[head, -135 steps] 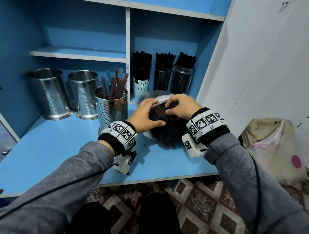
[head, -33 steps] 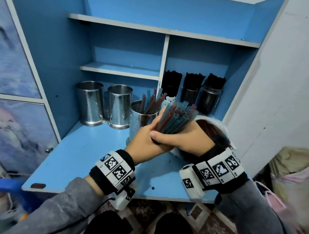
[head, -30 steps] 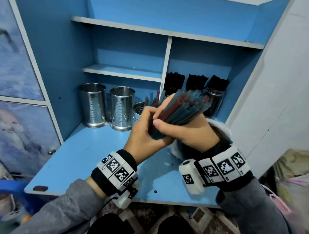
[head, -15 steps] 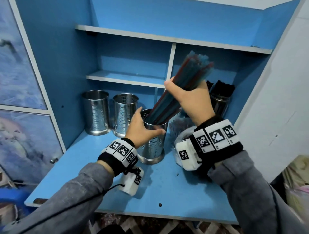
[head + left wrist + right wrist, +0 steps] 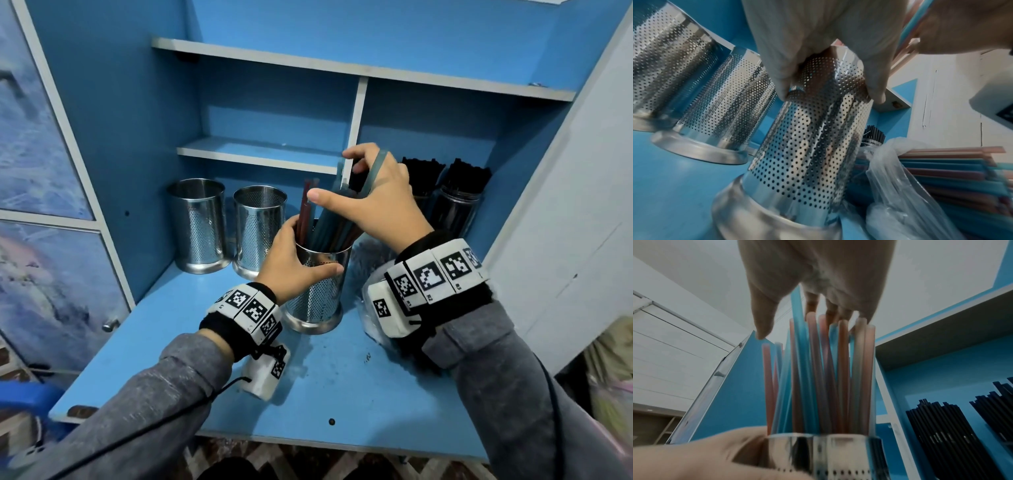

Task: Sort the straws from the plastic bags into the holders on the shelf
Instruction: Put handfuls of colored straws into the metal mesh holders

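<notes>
Standing in the holder gripped by the left hand, the straws touch the right hand's spread fingers.

Drink-shop storeroom: blue shelf unit w/ straw holders

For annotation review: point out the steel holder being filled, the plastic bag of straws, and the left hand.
steel holder (image 5: 317,291), head view, perforated side wall.
plastic bag (image 5: 890,175), left wrist view, clear crumpled film at its mouth.
left hand (image 5: 291,263), head view, back of the hand.

A patterned tile floor shows below the shelf, with a blue object at lower left.
</notes>
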Action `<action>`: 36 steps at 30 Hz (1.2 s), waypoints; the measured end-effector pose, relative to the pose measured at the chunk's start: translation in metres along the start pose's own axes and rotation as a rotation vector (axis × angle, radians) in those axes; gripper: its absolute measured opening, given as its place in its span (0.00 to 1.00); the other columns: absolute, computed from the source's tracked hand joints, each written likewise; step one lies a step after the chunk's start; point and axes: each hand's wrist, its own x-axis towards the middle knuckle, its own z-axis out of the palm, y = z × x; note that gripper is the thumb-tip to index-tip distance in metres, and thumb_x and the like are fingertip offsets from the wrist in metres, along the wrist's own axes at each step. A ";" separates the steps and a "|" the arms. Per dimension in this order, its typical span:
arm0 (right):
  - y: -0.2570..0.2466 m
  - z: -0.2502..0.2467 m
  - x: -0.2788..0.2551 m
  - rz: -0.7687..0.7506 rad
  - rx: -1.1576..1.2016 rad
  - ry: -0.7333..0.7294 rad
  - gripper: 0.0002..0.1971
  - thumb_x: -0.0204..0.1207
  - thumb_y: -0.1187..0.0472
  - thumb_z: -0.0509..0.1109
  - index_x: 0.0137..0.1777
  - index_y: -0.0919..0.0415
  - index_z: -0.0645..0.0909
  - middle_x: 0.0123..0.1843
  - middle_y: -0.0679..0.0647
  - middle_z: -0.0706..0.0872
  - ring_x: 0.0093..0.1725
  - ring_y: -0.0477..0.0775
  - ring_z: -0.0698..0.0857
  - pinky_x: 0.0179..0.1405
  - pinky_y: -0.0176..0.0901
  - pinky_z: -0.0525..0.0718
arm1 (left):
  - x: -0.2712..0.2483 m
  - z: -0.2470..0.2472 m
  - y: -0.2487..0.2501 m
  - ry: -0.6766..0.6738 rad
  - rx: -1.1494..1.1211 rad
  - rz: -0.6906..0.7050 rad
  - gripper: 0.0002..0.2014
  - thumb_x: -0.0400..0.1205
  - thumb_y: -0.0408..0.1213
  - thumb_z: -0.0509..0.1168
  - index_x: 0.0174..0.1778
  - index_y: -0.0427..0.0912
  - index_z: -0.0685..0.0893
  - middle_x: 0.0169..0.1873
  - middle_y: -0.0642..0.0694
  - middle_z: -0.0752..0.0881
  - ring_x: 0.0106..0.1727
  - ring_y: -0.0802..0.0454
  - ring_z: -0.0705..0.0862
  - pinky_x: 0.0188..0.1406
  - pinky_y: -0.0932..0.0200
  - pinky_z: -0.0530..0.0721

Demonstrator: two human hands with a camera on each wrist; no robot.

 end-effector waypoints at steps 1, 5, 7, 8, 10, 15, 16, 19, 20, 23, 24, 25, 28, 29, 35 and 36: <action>-0.001 0.001 -0.002 -0.051 0.043 0.027 0.31 0.63 0.36 0.79 0.64 0.45 0.75 0.55 0.42 0.75 0.65 0.48 0.72 0.70 0.54 0.73 | 0.000 0.000 0.000 -0.005 0.008 -0.006 0.51 0.60 0.50 0.85 0.76 0.46 0.66 0.67 0.50 0.79 0.68 0.55 0.79 0.71 0.47 0.78; -0.001 0.007 -0.014 -0.250 0.243 0.044 0.25 0.69 0.54 0.82 0.63 0.57 0.79 0.58 0.48 0.82 0.59 0.37 0.79 0.65 0.40 0.78 | -0.001 0.000 0.001 -0.029 0.031 -0.041 0.57 0.58 0.53 0.83 0.81 0.43 0.61 0.73 0.46 0.74 0.74 0.49 0.75 0.75 0.44 0.74; 0.003 0.010 -0.020 -0.316 0.283 0.102 0.25 0.71 0.58 0.80 0.66 0.58 0.77 0.60 0.49 0.82 0.62 0.43 0.81 0.65 0.48 0.81 | -0.002 0.000 0.003 -0.036 0.023 -0.051 0.59 0.56 0.56 0.82 0.81 0.43 0.60 0.74 0.46 0.74 0.72 0.47 0.78 0.75 0.43 0.75; 0.005 0.011 -0.023 -0.345 0.291 0.157 0.26 0.73 0.59 0.79 0.69 0.56 0.74 0.62 0.49 0.82 0.63 0.45 0.82 0.65 0.51 0.81 | -0.002 0.000 0.004 -0.041 0.018 -0.056 0.60 0.55 0.58 0.82 0.81 0.44 0.60 0.73 0.46 0.75 0.71 0.45 0.79 0.74 0.43 0.75; 0.010 0.015 -0.027 -0.406 0.295 0.266 0.29 0.76 0.63 0.75 0.75 0.56 0.69 0.69 0.50 0.79 0.66 0.50 0.81 0.66 0.54 0.82 | -0.003 0.000 0.004 -0.043 0.009 -0.061 0.60 0.55 0.58 0.83 0.81 0.45 0.60 0.72 0.45 0.76 0.69 0.43 0.81 0.73 0.43 0.76; 0.018 0.017 -0.031 -0.417 0.235 0.290 0.28 0.81 0.66 0.67 0.80 0.56 0.66 0.76 0.51 0.75 0.73 0.50 0.78 0.73 0.52 0.77 | -0.004 0.002 0.003 -0.038 -0.004 -0.067 0.59 0.61 0.50 0.86 0.83 0.45 0.57 0.73 0.41 0.76 0.70 0.40 0.80 0.75 0.41 0.74; 0.020 0.016 -0.030 -0.394 0.169 0.269 0.24 0.82 0.63 0.67 0.78 0.57 0.70 0.75 0.52 0.77 0.73 0.48 0.77 0.75 0.50 0.75 | -0.005 0.002 0.004 -0.032 -0.003 -0.068 0.60 0.61 0.50 0.86 0.83 0.44 0.56 0.74 0.42 0.75 0.72 0.41 0.79 0.76 0.42 0.74; 0.021 0.012 -0.031 -0.275 -0.073 0.142 0.19 0.86 0.54 0.62 0.73 0.58 0.79 0.73 0.52 0.79 0.76 0.50 0.73 0.79 0.45 0.66 | -0.009 0.003 0.006 -0.004 -0.013 -0.043 0.61 0.62 0.51 0.84 0.85 0.41 0.53 0.78 0.45 0.71 0.77 0.49 0.72 0.80 0.45 0.69; 0.022 0.009 -0.033 -0.252 -0.082 0.101 0.19 0.87 0.53 0.60 0.74 0.58 0.78 0.74 0.52 0.79 0.77 0.51 0.72 0.81 0.44 0.63 | -0.011 0.005 0.006 0.016 -0.015 -0.028 0.59 0.64 0.48 0.84 0.84 0.42 0.54 0.78 0.47 0.72 0.78 0.53 0.72 0.81 0.47 0.68; 0.022 -0.013 -0.039 -0.248 0.018 0.097 0.20 0.87 0.56 0.60 0.75 0.60 0.76 0.74 0.53 0.79 0.77 0.50 0.72 0.80 0.41 0.63 | -0.026 0.013 0.004 0.174 0.024 -0.033 0.53 0.66 0.43 0.84 0.81 0.41 0.58 0.76 0.46 0.70 0.74 0.59 0.68 0.79 0.59 0.63; 0.024 -0.024 -0.040 -0.241 0.042 0.112 0.19 0.86 0.57 0.62 0.74 0.61 0.77 0.72 0.52 0.79 0.75 0.48 0.73 0.78 0.40 0.66 | -0.032 0.016 0.004 0.262 0.069 -0.045 0.50 0.65 0.43 0.84 0.77 0.42 0.60 0.72 0.45 0.69 0.72 0.57 0.67 0.76 0.61 0.64; 0.027 -0.036 -0.042 -0.214 0.059 0.119 0.17 0.85 0.58 0.64 0.72 0.60 0.79 0.69 0.51 0.81 0.71 0.46 0.76 0.74 0.37 0.69 | -0.038 0.020 0.005 0.345 0.126 -0.039 0.45 0.64 0.43 0.85 0.70 0.42 0.63 0.66 0.45 0.66 0.67 0.54 0.66 0.71 0.62 0.66; 0.039 -0.072 -0.044 -0.037 0.012 0.016 0.08 0.81 0.58 0.66 0.55 0.54 0.86 0.49 0.43 0.86 0.48 0.38 0.82 0.50 0.26 0.76 | -0.052 0.029 0.015 0.476 0.224 0.066 0.34 0.65 0.39 0.82 0.52 0.44 0.62 0.55 0.46 0.62 0.52 0.56 0.61 0.56 0.66 0.64; 0.044 -0.082 -0.045 0.022 -0.072 -0.040 0.07 0.80 0.56 0.67 0.49 0.54 0.86 0.42 0.42 0.86 0.42 0.37 0.81 0.42 0.28 0.76 | -0.054 0.033 0.020 0.481 0.227 0.129 0.31 0.66 0.38 0.80 0.50 0.44 0.62 0.53 0.46 0.63 0.49 0.57 0.60 0.51 0.69 0.63; 0.085 -0.102 -0.061 0.367 -0.499 -0.408 0.22 0.81 0.45 0.64 0.35 0.63 0.81 0.32 0.58 0.82 0.38 0.59 0.82 0.29 0.40 0.70 | -0.062 0.069 0.053 0.109 0.061 0.399 0.16 0.75 0.32 0.75 0.46 0.46 0.71 0.42 0.50 0.74 0.42 0.57 0.75 0.46 0.67 0.75; 0.090 -0.096 -0.064 0.397 -0.532 -0.458 0.25 0.82 0.42 0.62 0.39 0.66 0.83 0.37 0.62 0.84 0.41 0.61 0.84 0.32 0.42 0.70 | -0.061 0.075 0.056 0.013 0.059 0.388 0.16 0.75 0.34 0.75 0.49 0.46 0.73 0.46 0.48 0.77 0.48 0.54 0.77 0.52 0.61 0.78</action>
